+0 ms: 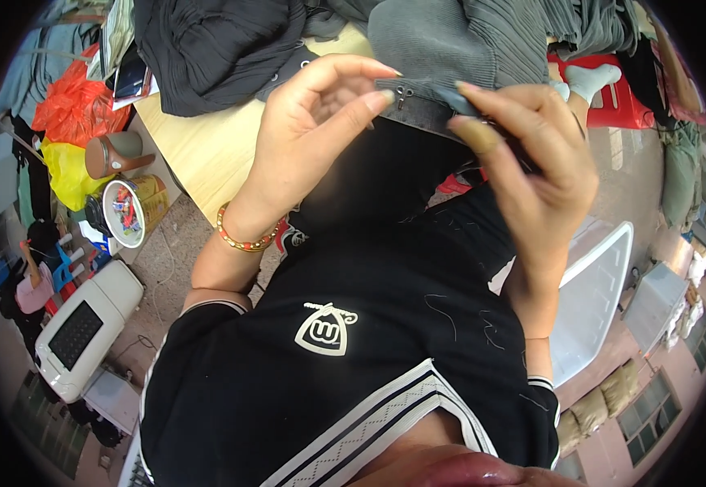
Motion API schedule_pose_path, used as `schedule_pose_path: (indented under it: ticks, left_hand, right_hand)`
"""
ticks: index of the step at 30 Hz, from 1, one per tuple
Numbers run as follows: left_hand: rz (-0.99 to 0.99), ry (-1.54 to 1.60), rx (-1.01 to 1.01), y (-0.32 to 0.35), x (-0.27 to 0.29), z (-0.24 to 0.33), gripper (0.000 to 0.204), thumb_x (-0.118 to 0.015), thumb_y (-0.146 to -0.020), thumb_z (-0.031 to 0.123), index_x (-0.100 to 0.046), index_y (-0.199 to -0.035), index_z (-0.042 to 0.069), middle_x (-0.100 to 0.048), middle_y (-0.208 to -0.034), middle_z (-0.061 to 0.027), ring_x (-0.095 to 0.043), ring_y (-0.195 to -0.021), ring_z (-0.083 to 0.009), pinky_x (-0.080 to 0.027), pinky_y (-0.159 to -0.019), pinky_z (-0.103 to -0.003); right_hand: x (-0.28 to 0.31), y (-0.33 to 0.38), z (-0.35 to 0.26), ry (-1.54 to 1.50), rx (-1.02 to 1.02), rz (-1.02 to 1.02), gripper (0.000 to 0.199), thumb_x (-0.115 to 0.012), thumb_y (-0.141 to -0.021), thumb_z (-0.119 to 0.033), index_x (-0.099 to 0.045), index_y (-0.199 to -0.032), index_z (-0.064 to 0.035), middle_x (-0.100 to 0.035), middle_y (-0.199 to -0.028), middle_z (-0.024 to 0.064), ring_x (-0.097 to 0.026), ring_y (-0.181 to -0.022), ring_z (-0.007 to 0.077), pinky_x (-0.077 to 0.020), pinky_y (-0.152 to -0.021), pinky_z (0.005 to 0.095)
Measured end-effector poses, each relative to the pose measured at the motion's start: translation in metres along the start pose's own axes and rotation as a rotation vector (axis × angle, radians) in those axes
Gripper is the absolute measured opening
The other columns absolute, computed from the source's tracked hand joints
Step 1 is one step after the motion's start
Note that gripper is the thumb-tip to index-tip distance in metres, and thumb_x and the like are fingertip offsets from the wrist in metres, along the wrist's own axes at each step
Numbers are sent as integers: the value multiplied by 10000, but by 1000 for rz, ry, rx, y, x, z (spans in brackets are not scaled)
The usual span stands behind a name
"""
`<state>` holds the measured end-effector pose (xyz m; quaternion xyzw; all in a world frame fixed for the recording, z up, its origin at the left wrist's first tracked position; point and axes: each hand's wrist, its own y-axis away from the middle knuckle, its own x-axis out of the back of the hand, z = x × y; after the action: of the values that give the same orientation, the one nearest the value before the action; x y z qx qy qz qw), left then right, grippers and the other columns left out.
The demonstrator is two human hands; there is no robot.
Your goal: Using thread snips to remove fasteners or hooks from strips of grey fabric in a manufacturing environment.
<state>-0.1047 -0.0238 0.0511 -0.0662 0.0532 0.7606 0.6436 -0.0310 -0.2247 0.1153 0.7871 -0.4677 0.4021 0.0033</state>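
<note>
A grey ribbed garment (442, 40) lies over the far part of the table, its near edge raised between my hands. My left hand (312, 122) pinches that edge with thumb and index finger. Just right of those fingertips, a small silver metal fitting (404, 96) hangs on the cloth. My right hand (539, 146) has its thumb and index finger closed on a fold of the same garment, a short way to the right. The right thumb tip looks yellowish and is slightly blurred.
A dark pleated garment (215, 53) is heaped on the wooden table (198, 146). Left of it stand a brown cup (113, 154), a tub of small coloured items (129, 211), and red (81, 97) and yellow (69, 170) plastic bags. A white plastic bin (592, 300) stands at my right.
</note>
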Motion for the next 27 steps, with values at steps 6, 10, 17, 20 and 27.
schedule_pose_path:
  ticks: [6, 10, 17, 20, 27]
  left_hand:
    - [174, -645, -509, -13, 0, 12, 226, -712, -881, 52, -719, -1106, 37, -593, -979, -53, -553, -811, -123, -444, -712, -246]
    - [36, -812, -653, -19, -13, 20, 404, -843, -737, 92, -747, -1130, 101, -593, -998, -75, -566, -848, -196, -462, -712, -284]
    - [41, -1075, -663, -22, -12, 26, 392, -855, -711, 168, -782, -1096, 185, -552, -1267, -154, -567, -1087, -283, -462, -879, -367]
    - [12, -1166, -736, -21, -13, 30, 359, -840, -754, 156, -797, -1109, 190, -434, -1528, -179, -460, -1355, -279, -372, -1082, -359]
    - [17, -1140, -938, -33, -4, 18, 272, -859, -705, 137, -819, -973, 150, -573, -1385, -170, -556, -1242, -266, -442, -1012, -358]
  right_hand:
    - [21, 21, 35, -304, -100, 250, 347, -782, -807, 21, -723, -1149, 30, -632, -1007, 37, -576, -870, 79, -454, -761, 195]
    - [22, 36, 44, -382, -144, 328, 352, -786, -811, 17, -722, -1157, 25, -627, -1007, 35, -568, -856, 73, -448, -749, 191]
    - [17, 48, 47, -231, -84, 253, 397, -831, -702, 25, -742, -1089, 9, -624, -904, 47, -537, -738, 101, -426, -645, 220]
    - [14, 47, 48, -256, -69, 232, 398, -833, -704, 19, -742, -1092, 7, -623, -895, 47, -536, -734, 102, -416, -624, 219]
    - [11, 48, 46, -327, -80, 229, 396, -839, -708, 8, -748, -1093, -6, -628, -893, 47, -536, -731, 97, -411, -614, 214]
